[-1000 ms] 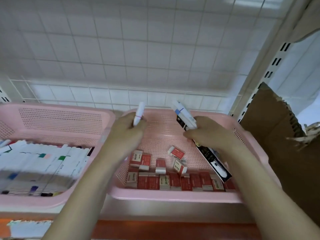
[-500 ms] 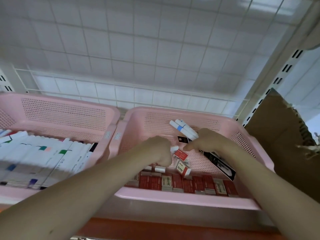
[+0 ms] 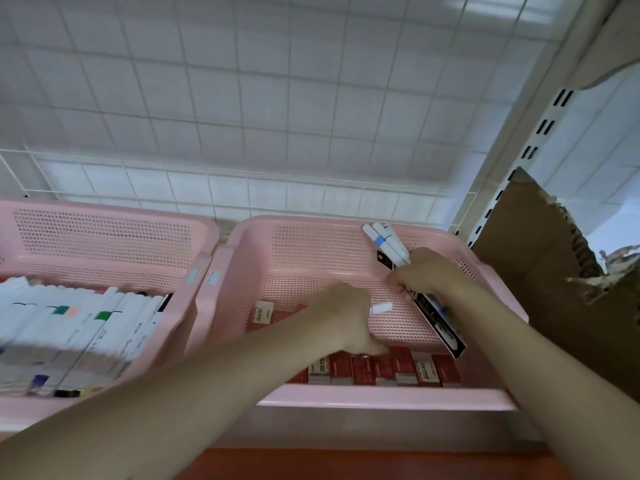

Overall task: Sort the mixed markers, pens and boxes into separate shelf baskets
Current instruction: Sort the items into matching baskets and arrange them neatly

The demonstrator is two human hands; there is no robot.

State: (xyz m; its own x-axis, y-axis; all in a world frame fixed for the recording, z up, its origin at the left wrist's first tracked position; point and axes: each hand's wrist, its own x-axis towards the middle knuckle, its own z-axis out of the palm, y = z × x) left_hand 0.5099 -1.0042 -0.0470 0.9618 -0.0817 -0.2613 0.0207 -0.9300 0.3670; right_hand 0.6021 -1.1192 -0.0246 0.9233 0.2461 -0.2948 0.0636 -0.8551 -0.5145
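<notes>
Backdrop: white wire-grid panel (image 3: 277, 98) rising behind the shelf, a slotted white upright (image 3: 512, 157) at its right end.
Cardboard box (image 3: 554, 271): brown, torn rim, just right of the right basket.
Right basket (image 3: 381, 398): pink perforated plastic, the landmark for all entries; both hands reach inside it.
Left basket (image 3: 104, 233): pink, touching the right basket's left wall; packed with white markers (image 3: 86, 327) lying side by side, coloured bands and caps showing.
Red boxes (image 3: 381, 368): small red-and-white cartons lined along the right basket's near wall, a few more by its left wall.
Black package (image 3: 440, 327): long, flat, slanting from the right basket's far wall toward its near right corner.
Right hand (image 3: 429, 271): near the right basket's far right corner, fingers curled round several white pens (image 3: 386, 244) and the black package's upper part.
Left hand (image 3: 346, 317): mid-basket, curled round a white marker (image 3: 381, 308) whose tip juts out rightward; knuckles just above the red boxes.
</notes>
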